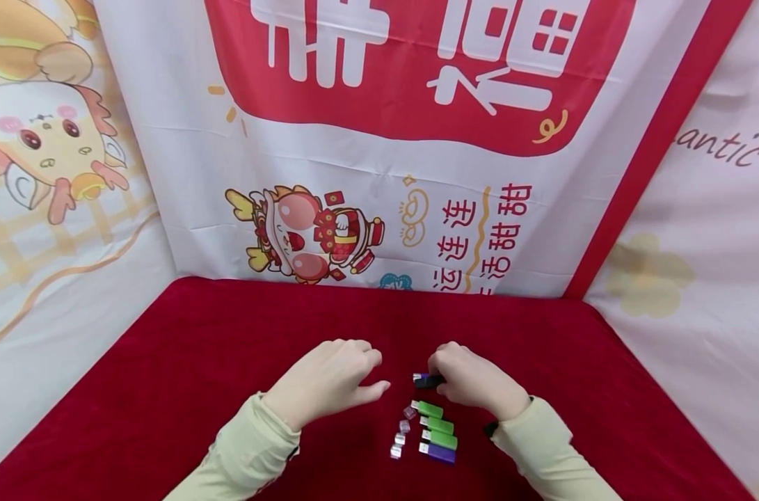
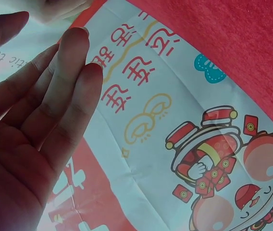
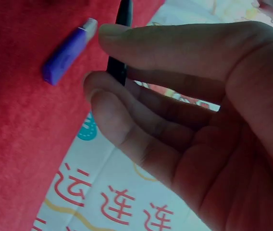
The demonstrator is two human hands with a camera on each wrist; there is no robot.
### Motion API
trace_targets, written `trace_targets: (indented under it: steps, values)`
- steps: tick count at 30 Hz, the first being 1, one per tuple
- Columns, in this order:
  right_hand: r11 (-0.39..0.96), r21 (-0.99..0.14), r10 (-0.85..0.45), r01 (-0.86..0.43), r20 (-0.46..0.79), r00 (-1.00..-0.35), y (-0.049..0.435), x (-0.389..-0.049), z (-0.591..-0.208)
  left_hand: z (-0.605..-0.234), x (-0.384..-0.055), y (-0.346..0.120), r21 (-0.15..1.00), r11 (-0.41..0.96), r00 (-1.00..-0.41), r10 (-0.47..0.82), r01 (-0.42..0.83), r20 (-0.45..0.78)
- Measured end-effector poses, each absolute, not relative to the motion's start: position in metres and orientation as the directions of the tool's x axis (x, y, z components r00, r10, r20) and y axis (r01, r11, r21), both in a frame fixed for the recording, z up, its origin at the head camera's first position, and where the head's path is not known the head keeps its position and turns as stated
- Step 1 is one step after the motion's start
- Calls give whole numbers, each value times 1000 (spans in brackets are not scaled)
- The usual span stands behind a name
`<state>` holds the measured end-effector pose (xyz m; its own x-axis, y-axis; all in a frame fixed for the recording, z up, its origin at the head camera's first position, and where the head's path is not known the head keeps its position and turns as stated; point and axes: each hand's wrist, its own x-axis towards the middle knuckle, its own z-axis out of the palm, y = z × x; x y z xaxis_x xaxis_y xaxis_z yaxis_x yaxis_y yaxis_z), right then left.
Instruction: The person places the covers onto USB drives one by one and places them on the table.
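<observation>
My right hand pinches a black USB stick between thumb and fingertips; its connector does not show. Just beyond that stick, a purple USB stick lies on the red cloth with its metal plug bare. My left hand hovers left of them, its fingers loosely extended and holding nothing. Nearer to me, several green USB sticks and another purple USB stick form a column, plugs pointing left. Beside these plugs runs a line of small clear caps.
The red cloth covers the whole table. Behind it hangs a white and red printed sheet. Pale printed curtains close off both sides. A small dark object shows by the right cuff.
</observation>
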<state>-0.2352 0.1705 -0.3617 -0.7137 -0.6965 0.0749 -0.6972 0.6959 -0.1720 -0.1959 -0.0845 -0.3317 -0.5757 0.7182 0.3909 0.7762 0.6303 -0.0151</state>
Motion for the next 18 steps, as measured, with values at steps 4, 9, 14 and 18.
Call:
trace_targets:
  steps: [4, 9, 14, 18]
  values:
    - [694, -193, -696, -694, 67, -715, 169, -238, -368, -332, -195, -84, -12, 625, -572, 721, 780, 392]
    - [690, -188, -701, -699, 68, -710, 167, -239, -373, -332, -195, -84, -3, 624, -575, 721, 781, 387]
    - [699, -167, -695, -695, 69, -716, 167, -238, -376, -333, -195, -84, -6, 622, -572, 724, 783, 385]
    - [715, -164, -679, -679, 68, -731, 166, -238, -377, -333, -195, -83, 0, 621, -573, 725, 784, 382]
